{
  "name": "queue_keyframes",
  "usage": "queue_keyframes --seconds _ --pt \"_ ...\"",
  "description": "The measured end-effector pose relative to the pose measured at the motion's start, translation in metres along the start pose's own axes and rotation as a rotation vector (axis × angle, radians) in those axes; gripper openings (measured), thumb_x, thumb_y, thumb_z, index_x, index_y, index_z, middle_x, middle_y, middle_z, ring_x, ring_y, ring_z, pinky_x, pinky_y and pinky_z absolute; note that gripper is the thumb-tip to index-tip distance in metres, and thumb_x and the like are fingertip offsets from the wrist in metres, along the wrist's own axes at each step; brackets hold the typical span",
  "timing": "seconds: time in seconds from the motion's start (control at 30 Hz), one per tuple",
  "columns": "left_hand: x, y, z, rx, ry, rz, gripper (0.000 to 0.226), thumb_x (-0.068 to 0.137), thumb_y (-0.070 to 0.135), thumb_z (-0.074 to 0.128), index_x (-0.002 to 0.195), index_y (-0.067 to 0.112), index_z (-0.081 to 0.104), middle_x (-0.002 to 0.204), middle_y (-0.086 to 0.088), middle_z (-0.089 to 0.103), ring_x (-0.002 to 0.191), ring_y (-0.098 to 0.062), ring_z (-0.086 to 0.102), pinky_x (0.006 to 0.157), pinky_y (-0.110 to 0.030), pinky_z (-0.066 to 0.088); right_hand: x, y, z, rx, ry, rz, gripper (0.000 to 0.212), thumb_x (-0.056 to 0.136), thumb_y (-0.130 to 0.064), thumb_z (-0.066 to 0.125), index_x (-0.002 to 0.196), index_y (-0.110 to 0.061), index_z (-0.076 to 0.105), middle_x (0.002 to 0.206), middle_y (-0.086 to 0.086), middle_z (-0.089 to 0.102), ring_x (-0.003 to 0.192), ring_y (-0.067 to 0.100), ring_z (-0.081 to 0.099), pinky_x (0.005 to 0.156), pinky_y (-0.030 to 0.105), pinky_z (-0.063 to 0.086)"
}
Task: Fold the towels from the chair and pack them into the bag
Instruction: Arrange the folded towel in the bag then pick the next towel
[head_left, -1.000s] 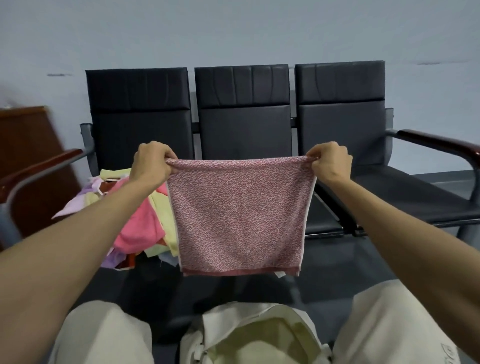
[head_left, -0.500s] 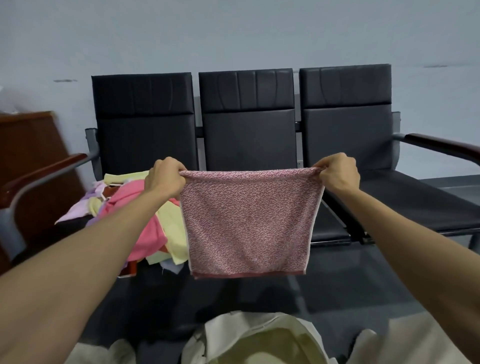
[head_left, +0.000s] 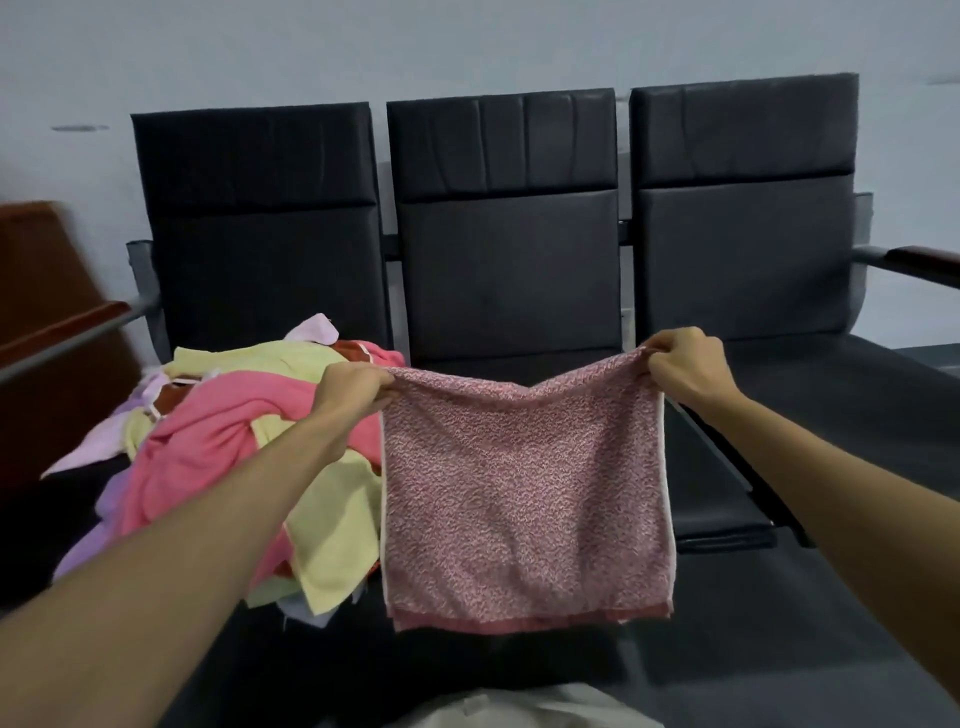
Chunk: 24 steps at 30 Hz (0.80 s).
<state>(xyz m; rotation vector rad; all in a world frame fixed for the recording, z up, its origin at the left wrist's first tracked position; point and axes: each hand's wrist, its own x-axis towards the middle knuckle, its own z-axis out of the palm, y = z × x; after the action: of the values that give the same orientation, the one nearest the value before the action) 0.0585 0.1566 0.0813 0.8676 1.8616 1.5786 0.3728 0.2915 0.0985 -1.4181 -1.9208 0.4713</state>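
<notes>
Reaching past the towel pile (head_left: 244, 447) on the chair (head_left: 504, 260), its left seat half hidden by the forearm; left hand (head_left: 356, 387) clenched on one top corner of the speckled pink towel (head_left: 524, 493), right hand (head_left: 685, 364) clenched on the other; bag (head_left: 519, 711) barely showing, cropped by the bottom edge.

Both hands are out front holding a speckled pink towel (head_left: 524, 499) by its top corners, left hand (head_left: 353, 389) and right hand (head_left: 688, 366) pinching it so the top edge sags. A messy towel pile (head_left: 249, 441) covers the left seat of the black chair (head_left: 504, 234). The cream thing (head_left: 519, 709) at the bottom is probably the bag.
</notes>
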Motion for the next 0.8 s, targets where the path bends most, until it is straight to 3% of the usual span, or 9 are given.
queue_keyframes --seconds 0.1,0.2,0.27,0.37,0.47,0.57,0.7,0.8 --pt "0.034 -0.004 0.005 0.033 0.03 0.073 0.018 0.075 0.006 0.065 0.073 0.019 0.076 0.079 -0.001 0.071 0.085 -0.018 0.066 0.09 -0.041 0.054 0.024 0.002 0.014 0.01 0.031 -0.061 0.036 0.086 0.0 0.045 0.106 -0.006 0.073 0.097 0.01 0.07 0.094 0.024 0.062 0.076 0.028 0.049" --pt "0.047 0.001 0.013 0.017 0.047 0.171 0.018 0.079 0.013 0.063 0.072 0.026 0.075 0.088 0.002 0.074 0.097 -0.02 0.067 0.097 -0.042 0.051 0.037 -0.002 0.019 0.103 0.113 -0.118 0.032 0.094 -0.009 0.046 0.113 -0.01 0.071 0.11 0.004 0.07 0.103 0.018 0.06 0.085 0.019 0.041" --pt "0.047 0.003 0.019 0.017 0.066 0.228 0.021 0.087 0.013 0.059 0.077 0.027 0.071 0.092 0.001 0.073 0.101 -0.021 0.066 0.098 -0.041 0.05 0.04 -0.001 0.022 0.145 0.174 -0.147 0.03 0.096 -0.012 0.046 0.115 -0.011 0.07 0.114 0.004 0.07 0.109 0.018 0.062 0.091 0.02 0.041" --pt "0.037 -0.012 0.021 0.096 0.061 0.261 0.018 0.087 0.021 0.057 0.078 0.028 0.07 0.092 -0.003 0.072 0.097 -0.024 0.066 0.096 -0.045 0.05 0.027 0.012 0.027 0.113 0.161 -0.145 0.029 0.096 -0.012 0.047 0.114 -0.01 0.07 0.109 0.008 0.071 0.099 0.021 0.064 0.088 0.027 0.046" --pt "0.011 -0.04 0.02 0.208 0.019 0.236 0.021 0.093 0.023 0.053 0.08 0.024 0.069 0.089 -0.014 0.07 0.084 -0.029 0.065 0.084 -0.049 0.052 0.0 0.033 0.035 0.019 0.082 -0.091 0.029 0.093 -0.01 0.049 0.112 -0.009 0.071 0.109 0.011 0.071 0.102 0.025 0.064 0.091 0.032 0.047" --pt "-0.023 -0.065 0.025 0.246 -0.046 0.173 0.021 0.099 0.016 0.048 0.091 0.015 0.067 0.091 -0.012 0.072 0.078 -0.024 0.069 0.07 -0.037 0.057 -0.028 0.055 0.041 -0.086 -0.057 -0.043 0.027 0.091 -0.009 0.051 0.106 -0.01 0.074 0.105 0.01 0.073 0.101 0.027 0.064 0.086 0.029 0.046" --pt "-0.056 -0.101 0.033 0.342 -0.119 0.182 0.018 0.096 0.02 0.05 0.097 0.012 0.066 0.092 0.001 0.069 0.087 -0.018 0.066 0.081 -0.035 0.052 -0.054 0.077 0.049 -0.204 -0.211 0.013 0.025 0.089 -0.012 0.057 0.106 -0.014 0.075 0.107 0.01 0.073 0.106 0.028 0.063 0.085 0.027 0.044" --pt "-0.07 -0.123 0.037 0.545 -0.19 0.26 0.016 0.095 0.012 0.053 0.105 0.015 0.065 0.105 0.006 0.057 0.097 -0.01 0.053 0.084 -0.021 0.036 -0.069 0.093 0.058 -0.244 -0.269 0.005 0.024 0.088 -0.01 0.056 0.101 -0.012 0.075 0.102 0.013 0.073 0.103 0.032 0.064 0.083 0.031 0.046"
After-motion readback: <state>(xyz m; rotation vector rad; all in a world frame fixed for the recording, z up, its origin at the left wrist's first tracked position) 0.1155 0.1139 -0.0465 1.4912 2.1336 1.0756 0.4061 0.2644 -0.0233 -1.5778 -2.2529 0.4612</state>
